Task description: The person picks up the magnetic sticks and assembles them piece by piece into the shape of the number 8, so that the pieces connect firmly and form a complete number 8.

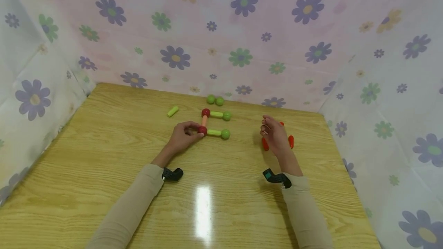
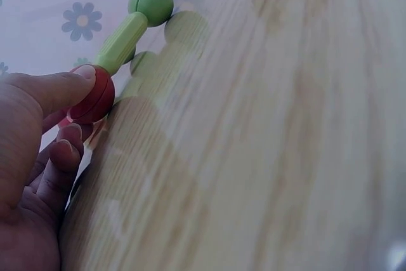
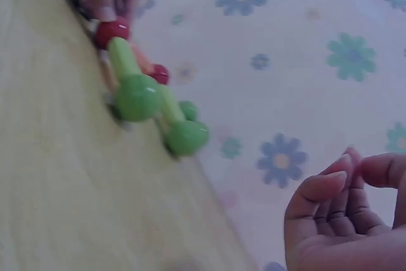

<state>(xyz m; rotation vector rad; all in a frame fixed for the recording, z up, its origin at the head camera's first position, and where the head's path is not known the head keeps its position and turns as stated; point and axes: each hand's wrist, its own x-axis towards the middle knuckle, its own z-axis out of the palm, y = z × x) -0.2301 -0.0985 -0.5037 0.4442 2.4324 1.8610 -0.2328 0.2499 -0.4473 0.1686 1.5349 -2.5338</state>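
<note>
My left hand (image 1: 182,136) pinches a red ball (image 1: 202,130) at the near corner of a ball-and-rod frame; in the left wrist view the thumb lies on top of this red ball (image 2: 95,96). An orange rod (image 1: 204,121) links it to a second red ball (image 1: 205,112). From each red ball a light green rod (image 1: 214,132) runs right to a green ball (image 1: 225,133). Above several red rods (image 1: 291,141), my right hand (image 1: 275,135) hangs with loosely bent fingers. Nothing shows between its thumb and fingers (image 3: 317,188) in the right wrist view.
Two loose green balls (image 1: 215,100) lie behind the frame near the table's back edge. A single light green rod (image 1: 172,111) lies at its left. Flowered cloth (image 1: 211,30) stands around the back and sides of the wooden table (image 1: 104,145).
</note>
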